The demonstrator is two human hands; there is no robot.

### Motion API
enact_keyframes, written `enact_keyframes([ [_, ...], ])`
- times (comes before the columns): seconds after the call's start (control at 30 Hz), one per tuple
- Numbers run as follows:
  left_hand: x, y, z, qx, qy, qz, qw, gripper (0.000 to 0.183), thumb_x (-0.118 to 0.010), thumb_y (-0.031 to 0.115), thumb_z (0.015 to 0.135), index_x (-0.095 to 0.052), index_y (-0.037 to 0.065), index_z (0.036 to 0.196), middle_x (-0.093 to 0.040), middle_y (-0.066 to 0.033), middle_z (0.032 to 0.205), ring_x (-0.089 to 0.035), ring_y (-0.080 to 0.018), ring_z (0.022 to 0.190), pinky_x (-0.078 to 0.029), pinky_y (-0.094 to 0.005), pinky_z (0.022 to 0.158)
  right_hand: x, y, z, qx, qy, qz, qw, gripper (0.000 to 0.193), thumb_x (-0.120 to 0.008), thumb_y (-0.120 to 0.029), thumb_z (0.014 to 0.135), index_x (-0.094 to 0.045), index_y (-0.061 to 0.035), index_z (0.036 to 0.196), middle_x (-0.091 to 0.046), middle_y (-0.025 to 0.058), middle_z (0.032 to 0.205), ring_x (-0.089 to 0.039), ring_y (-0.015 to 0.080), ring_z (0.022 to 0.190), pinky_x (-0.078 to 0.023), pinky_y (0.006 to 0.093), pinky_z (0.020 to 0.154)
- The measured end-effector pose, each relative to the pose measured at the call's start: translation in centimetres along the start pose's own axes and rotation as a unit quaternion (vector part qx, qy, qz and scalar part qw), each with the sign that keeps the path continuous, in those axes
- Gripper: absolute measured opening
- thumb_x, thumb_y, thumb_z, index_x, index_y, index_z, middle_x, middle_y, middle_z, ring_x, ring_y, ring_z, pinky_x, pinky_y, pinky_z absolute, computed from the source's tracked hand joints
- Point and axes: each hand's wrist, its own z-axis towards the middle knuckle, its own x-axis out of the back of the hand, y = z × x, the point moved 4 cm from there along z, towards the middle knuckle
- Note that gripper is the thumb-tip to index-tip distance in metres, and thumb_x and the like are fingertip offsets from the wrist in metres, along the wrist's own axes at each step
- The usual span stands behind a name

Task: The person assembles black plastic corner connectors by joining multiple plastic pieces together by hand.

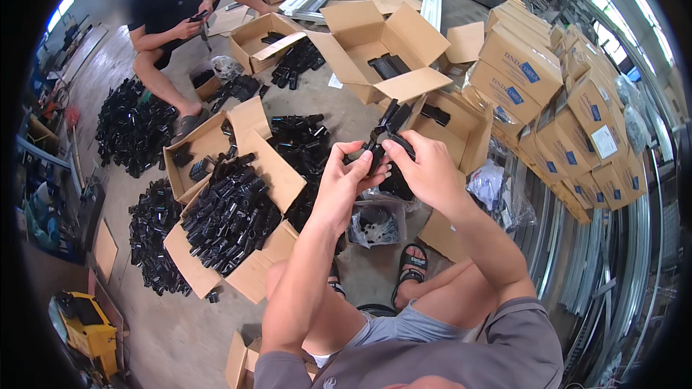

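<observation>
Both my hands are raised in front of me over a black jointed part [390,117], with dark arms sticking up from it; its exact kind I cannot make out. My left hand [348,171] pinches its lower end between thumb and fingers. Closed on its right side is my right hand [425,162], the thumb close to the left one. My fingers partly hide the part. Below my hands a small container lined with clear plastic [377,225] holds small pieces. To the left, an open cardboard box [268,173] is heaped with similar black parts [232,220].
More black parts lie in floor piles [133,126] at left. An open carton [393,47] stands ahead, another [468,126] at right. Stacked closed cartons [522,65] rest on a pallet, beside long metal profiles [605,274]. A co-worker [169,29] sits far left, holding a black part.
</observation>
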Motion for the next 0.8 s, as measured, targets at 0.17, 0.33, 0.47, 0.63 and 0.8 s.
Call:
enact_keyframes([
  [0.17,-1.1,-1.1,-0.2,0.061,-0.006,-0.077,0.995,0.024,-0.054,0.022,0.101,-0.047,0.008,0.120,-0.065,-0.0137,0.111,-0.067,-0.0221,0.099,-0.055,-0.0361,0.090,1.3,0.3,-0.1,-0.027,-0.035,-0.039,0.998,0.042,-0.062,-0.036,0.092,-0.066,0.0054,0.088,-0.066,0.0257,0.076,-0.067,0.0400,0.075,-0.050,0.0439,0.066],
  [0.33,-1.8,-1.9,-0.1,0.080,-0.003,-0.109,0.991,0.019,-0.053,0.022,0.101,-0.051,0.009,0.115,-0.063,-0.0117,0.113,-0.067,-0.0238,0.101,-0.055,-0.0376,0.090,2.0,1.4,-0.7,-0.031,-0.022,-0.024,0.999,0.041,-0.063,-0.036,0.090,-0.066,0.0042,0.084,-0.065,0.0242,0.073,-0.066,0.0401,0.072,-0.050,0.0439,0.064],
  [0.47,-1.4,-2.1,-0.1,0.103,0.002,-0.068,0.992,0.016,-0.051,0.024,0.102,-0.051,0.011,0.111,-0.062,-0.0075,0.113,-0.066,-0.0232,0.103,-0.055,-0.0369,0.089,2.1,1.5,-0.8,-0.039,-0.045,-0.059,0.997,0.041,-0.064,-0.036,0.090,-0.067,0.0034,0.082,-0.065,0.0236,0.072,-0.066,0.0404,0.072,-0.050,0.0441,0.064],
  [0.63,-1.5,-2.7,0.0,0.105,0.011,-0.056,0.993,0.016,-0.052,0.025,0.101,-0.052,0.013,0.111,-0.063,-0.0063,0.114,-0.066,-0.0219,0.104,-0.053,-0.0359,0.090,2.1,2.7,-0.8,-0.023,-0.051,-0.059,0.997,0.042,-0.065,-0.038,0.089,-0.069,0.0034,0.086,-0.066,0.0221,0.072,-0.066,0.0359,0.068,-0.049,0.0410,0.062],
  [0.8,-1.1,-3.7,0.1,0.112,0.021,-0.067,0.991,0.020,-0.053,0.028,0.101,-0.052,0.013,0.115,-0.063,-0.0059,0.114,-0.066,-0.0212,0.105,-0.052,-0.0353,0.093,2.2,3.8,-0.7,-0.053,-0.076,-0.007,0.996,0.043,-0.065,-0.039,0.089,-0.069,0.0037,0.092,-0.067,0.0186,0.072,-0.066,0.0254,0.066,-0.048,0.0363,0.060],
])
